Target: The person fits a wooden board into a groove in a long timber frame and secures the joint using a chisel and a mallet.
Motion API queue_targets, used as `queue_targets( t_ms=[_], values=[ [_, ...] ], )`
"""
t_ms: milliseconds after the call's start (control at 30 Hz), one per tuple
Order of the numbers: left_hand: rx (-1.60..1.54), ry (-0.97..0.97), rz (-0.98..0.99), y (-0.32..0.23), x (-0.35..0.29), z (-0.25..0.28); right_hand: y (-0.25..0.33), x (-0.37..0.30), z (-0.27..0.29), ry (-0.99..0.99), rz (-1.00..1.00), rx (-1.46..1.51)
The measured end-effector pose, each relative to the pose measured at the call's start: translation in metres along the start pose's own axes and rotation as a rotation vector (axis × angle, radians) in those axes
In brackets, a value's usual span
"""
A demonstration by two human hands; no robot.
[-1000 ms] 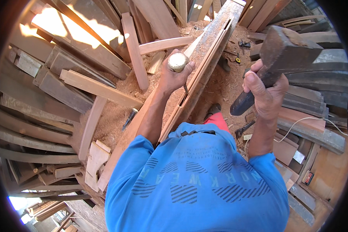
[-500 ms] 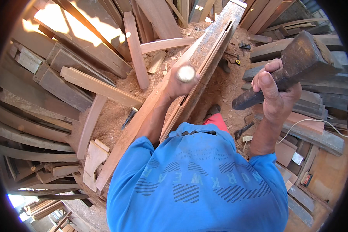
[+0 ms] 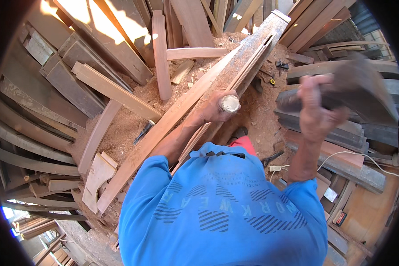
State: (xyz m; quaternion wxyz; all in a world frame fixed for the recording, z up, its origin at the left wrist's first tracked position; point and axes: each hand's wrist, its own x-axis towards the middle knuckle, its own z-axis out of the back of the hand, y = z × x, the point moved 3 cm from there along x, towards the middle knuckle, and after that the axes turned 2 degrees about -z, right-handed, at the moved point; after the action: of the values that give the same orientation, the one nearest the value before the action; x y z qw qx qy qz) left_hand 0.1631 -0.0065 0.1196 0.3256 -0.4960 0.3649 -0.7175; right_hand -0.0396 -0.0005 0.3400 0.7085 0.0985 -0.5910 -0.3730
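My left hand (image 3: 213,107) is closed round an upright chisel (image 3: 230,103). Only the pale, round butt of its handle shows; the blade is hidden. This hand rests over a long timber (image 3: 248,66) with narrow slots, which runs from far right to near left. Raised at the right, my right hand (image 3: 315,106) grips a dark, heavy-headed mallet (image 3: 363,88), its head smeared by motion. A long reddish plank (image 3: 133,170) lies along the left side of the slotted timber, under my left forearm.
Curved wooden pieces (image 3: 35,137) are stacked at the left, and grey boards (image 3: 346,128) at the right. Shavings (image 3: 115,133) cover the floor. A dark tool (image 3: 144,132) lies left of the plank. A white cord (image 3: 363,154) loops across the right-hand boards.
My left hand and the chisel have shifted right and nearer to me. The mallet has swung, its head now blurred and tilted differently in my right hand. The view has shifted slightly.
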Motion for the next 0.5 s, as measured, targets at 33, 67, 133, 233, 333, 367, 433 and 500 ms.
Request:
queue_targets(
  t_ms=[33, 67, 133, 233, 333, 367, 433, 500],
  values=[
    [-0.004, 0.008, 0.033, 0.0, 0.0, 0.004, 0.006, 0.008, -0.005, -0.081, -0.027, 0.195],
    [-0.011, 0.018, 0.067, 0.001, 0.001, 0.005, 0.016, 0.016, -0.011, -0.161, -0.056, 0.386],
    [-0.041, -0.078, 0.01, -0.002, 0.004, 0.004, -0.003, -0.011, -0.017, 0.265, 0.208, -0.146],
    [-0.072, -0.135, 0.024, 0.01, 0.004, 0.005, -0.059, -0.056, -0.053, 1.097, -0.293, -0.776],
    [-0.097, -0.126, 0.13, 0.012, 0.002, 0.001, -0.06, -0.035, -0.04, 0.898, -0.36, -0.526],
    [-0.056, -0.054, 0.098, 0.007, 0.0, -0.004, -0.052, -0.027, -0.036, 0.777, -0.323, -0.269],
    [-0.094, -0.163, 0.038, 0.017, -0.001, -0.001, -0.018, 0.0, -0.022, 0.567, -0.451, -0.126],
    [-0.058, -0.065, 0.164, 0.016, 0.01, 0.004, 0.01, 0.033, 0.007, 0.198, -0.106, -0.062]
  ],
)
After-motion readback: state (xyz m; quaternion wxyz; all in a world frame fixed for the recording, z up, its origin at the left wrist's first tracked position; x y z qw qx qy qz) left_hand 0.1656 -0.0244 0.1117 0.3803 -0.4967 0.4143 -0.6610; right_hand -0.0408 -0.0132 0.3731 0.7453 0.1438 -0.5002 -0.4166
